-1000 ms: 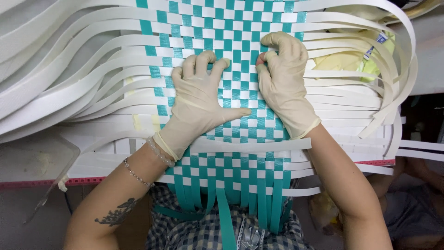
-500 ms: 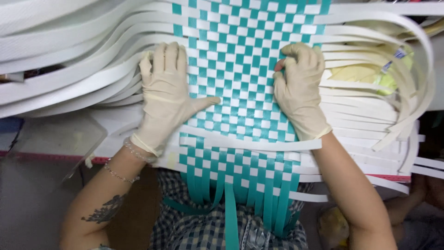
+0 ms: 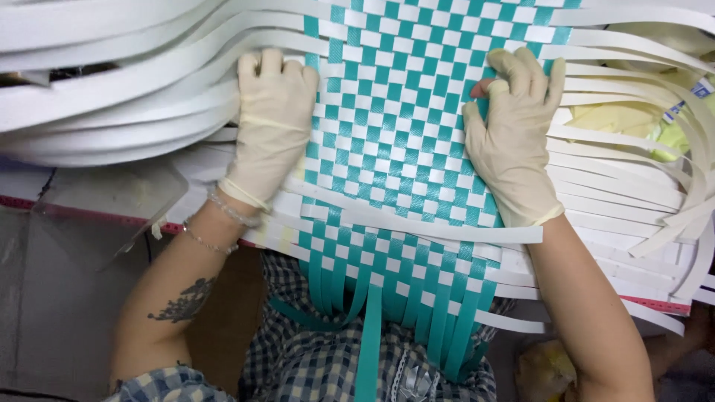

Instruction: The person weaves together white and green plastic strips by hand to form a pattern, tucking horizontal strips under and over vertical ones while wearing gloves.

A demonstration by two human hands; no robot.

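Hands in cream latex gloves press flat on a woven mat (image 3: 406,141) of teal and white plastic strips, seen from the weaver's own head-worn camera. The left hand (image 3: 272,126) lies palm down on the mat's left edge, where the checkered weave meets the loose white strips (image 3: 112,97) fanning out to the left; its fingers are extended and its grip is open, closed on nothing. The right hand (image 3: 514,141) rests on the mat's right edge, fingers slightly curled, with a bare pink fingertip showing through a torn glove tip; its grip is also open, pressing on the weave rather than clasping it. The mat lies spread on the tabletop (image 3: 97,201) between the two hands and runs past its near edge, overhanging the weaver's lap. One white strip (image 3: 417,223) crosses the weave at a slant just below both wrists. Loose teal strip ends (image 3: 369,327) hang from the mat's near edge over a blue-and-white checked garment (image 3: 313,365). More white strip ends (image 3: 633,201) spread out to the right, over a pale yellow bag (image 3: 611,119). Two thin bracelets (image 3: 223,223) circle the left wrist, and a dark tattoo (image 3: 182,301) marks the left forearm. A red strip (image 3: 89,214) lines the tabletop's near edge.
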